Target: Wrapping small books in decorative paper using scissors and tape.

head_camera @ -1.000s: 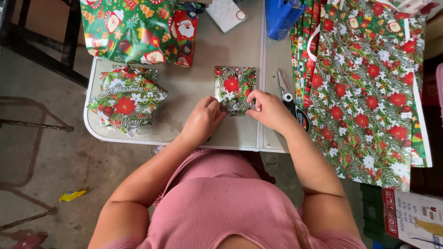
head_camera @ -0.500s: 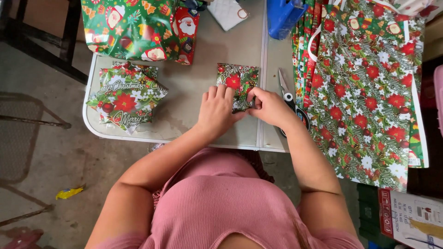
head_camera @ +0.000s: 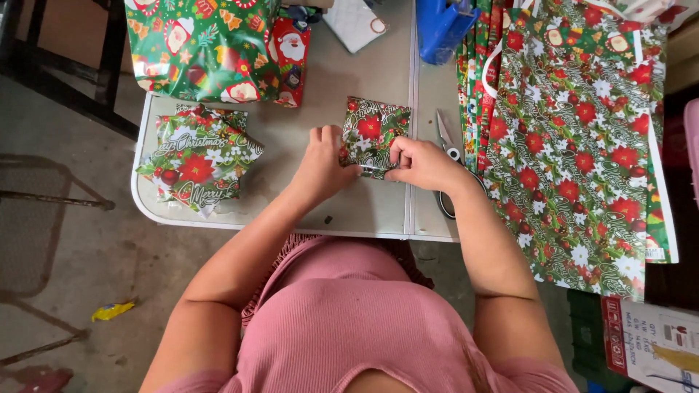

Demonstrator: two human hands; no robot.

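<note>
grey table [head_camera: 364,211], glossy square parcel [head_camera: 373,131]

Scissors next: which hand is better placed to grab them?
Right, probably. The right hand lies right beside the scissors; the left hand sits across the small wrapped package, which both hands grip.

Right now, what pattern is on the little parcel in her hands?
Green paper with red flowers, on the small parcel, seen in the head view.

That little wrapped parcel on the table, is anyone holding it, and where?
Yes: both hands, left hand and right hand, pinch the small wrapped parcel along its near edge.
</note>
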